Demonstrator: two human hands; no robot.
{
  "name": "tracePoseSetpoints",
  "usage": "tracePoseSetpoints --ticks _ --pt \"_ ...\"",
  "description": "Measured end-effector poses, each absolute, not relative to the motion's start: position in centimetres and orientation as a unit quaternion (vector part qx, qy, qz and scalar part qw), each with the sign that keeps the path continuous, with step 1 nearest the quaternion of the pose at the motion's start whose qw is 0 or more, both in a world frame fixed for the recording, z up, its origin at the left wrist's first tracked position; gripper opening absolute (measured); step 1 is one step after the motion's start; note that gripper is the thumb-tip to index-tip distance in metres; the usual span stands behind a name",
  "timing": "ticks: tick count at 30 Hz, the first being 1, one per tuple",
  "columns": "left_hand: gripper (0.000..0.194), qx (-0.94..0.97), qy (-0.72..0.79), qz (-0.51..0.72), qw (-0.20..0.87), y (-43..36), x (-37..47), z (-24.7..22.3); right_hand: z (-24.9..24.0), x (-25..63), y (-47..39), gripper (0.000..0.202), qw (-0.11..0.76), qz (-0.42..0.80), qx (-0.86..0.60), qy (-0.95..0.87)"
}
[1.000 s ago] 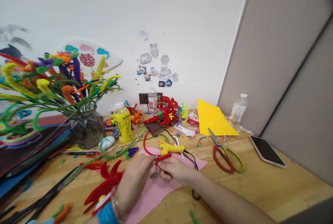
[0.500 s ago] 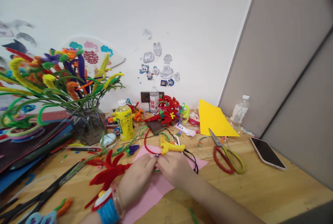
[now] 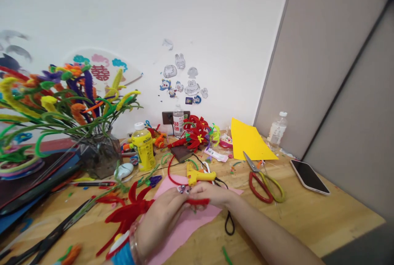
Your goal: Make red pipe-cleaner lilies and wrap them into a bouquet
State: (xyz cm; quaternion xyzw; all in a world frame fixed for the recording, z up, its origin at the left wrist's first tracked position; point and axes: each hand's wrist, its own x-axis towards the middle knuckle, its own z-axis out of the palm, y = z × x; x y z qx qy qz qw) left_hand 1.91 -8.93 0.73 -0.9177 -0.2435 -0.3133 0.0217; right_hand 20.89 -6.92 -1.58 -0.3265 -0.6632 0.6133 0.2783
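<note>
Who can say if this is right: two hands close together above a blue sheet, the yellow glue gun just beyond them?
The colour is wrong: the head view shows a pink sheet, not blue. The left hand and right hand are close together above it, the yellow glue gun just beyond them.

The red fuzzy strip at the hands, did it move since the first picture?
Yes. Judged against the yellow glue gun, the showing part of the red fuzzy strip has come nearer the camera and slightly right.

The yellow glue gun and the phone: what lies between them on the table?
The head view shows black cable by the glue gun, then scissors nearer the phone.
</note>
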Motion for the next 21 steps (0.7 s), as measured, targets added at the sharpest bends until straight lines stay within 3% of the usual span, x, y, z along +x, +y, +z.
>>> tracePoseSetpoints --ticks 3,7,11,16,21 --pt "0.018 -0.905 -0.257 -0.339 0.014 -8.7 1.7 1.1 -1.6 20.3 -7.5 0.043 0.293 0.63 -0.31 -0.649" --pt "0.024 -0.906 -0.226 -0.358 0.0 -8.5 1.5 1.3 -1.8 18.5 -8.6 0.045 0.378 0.629 -0.281 -0.619" --pt "0.02 -0.906 -0.204 -0.364 0.065 -8.1 1.2 1.4 -2.5 17.3 -9.1 0.045 0.433 0.65 -0.256 -0.569" --pt "0.025 -0.915 -0.191 -0.335 0.118 -8.0 0.5 1.7 -3.2 17.2 -8.9 0.04 0.438 0.711 -0.222 -0.504" --pt "0.033 -0.917 -0.188 -0.327 0.129 -8.2 0.2 1.6 -3.2 17.5 -8.6 0.056 0.407 0.71 -0.223 -0.53"
